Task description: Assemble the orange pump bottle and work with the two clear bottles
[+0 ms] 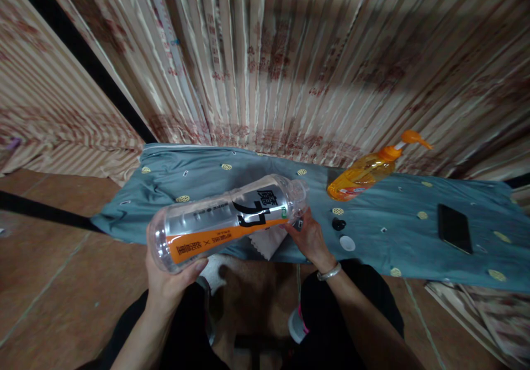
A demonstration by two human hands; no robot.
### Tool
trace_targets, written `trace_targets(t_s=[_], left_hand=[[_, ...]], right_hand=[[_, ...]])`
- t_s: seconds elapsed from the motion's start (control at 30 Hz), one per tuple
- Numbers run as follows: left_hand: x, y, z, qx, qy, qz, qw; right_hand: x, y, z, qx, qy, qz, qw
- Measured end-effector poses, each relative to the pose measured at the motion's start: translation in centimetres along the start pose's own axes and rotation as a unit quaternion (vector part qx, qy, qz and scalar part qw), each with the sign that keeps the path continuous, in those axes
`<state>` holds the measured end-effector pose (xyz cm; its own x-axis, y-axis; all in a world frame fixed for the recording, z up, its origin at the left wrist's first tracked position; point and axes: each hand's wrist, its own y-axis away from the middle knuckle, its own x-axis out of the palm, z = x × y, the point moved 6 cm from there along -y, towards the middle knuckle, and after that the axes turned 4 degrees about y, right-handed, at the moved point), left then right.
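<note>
The left hand [169,283] curves round the base of a large clear plastic bottle with a silver-and-orange label [232,215]; the right hand [308,237] holds its neck end from below. The bottle is left of the amber plastic pump bottle with an orange top [364,175], its long axis slanting, neck toward that pump bottle. Both forearms angle inward.

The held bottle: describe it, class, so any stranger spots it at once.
Find the teal cloth, then the left hand and right hand by its near edge. Together they hold the clear bottle, neck toward the right. Unlike the amber pump bottle, it has a silver and orange label and no pump.
</note>
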<state>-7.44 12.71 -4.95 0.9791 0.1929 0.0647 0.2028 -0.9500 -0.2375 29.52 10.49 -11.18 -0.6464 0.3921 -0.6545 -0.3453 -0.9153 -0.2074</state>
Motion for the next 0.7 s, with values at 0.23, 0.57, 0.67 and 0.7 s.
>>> trace_targets(t_s=[0.23,0.57,0.67,0.7], left_hand=[[0.03,0.09,0.18,-0.017,0.025,0.002,1.000],[0.00,0.06,-0.06,-0.005,0.020,-0.004,1.000],[0.05,0.12,0.15,-0.006,0.022,-0.002,1.000],[0.04,0.12,0.27,-0.007,0.024,0.000,1.000]], right_hand=[[-0.03,0.02,0.00,-0.001,-0.004,-0.002,1.000],[0.02,0.06,-0.18,-0.016,-0.012,-0.009,1.000],[0.19,0.11,-0.39,-0.022,-0.008,-0.011,1.000],[0.24,0.12,-0.46,-0.023,-0.006,-0.011,1.000]])
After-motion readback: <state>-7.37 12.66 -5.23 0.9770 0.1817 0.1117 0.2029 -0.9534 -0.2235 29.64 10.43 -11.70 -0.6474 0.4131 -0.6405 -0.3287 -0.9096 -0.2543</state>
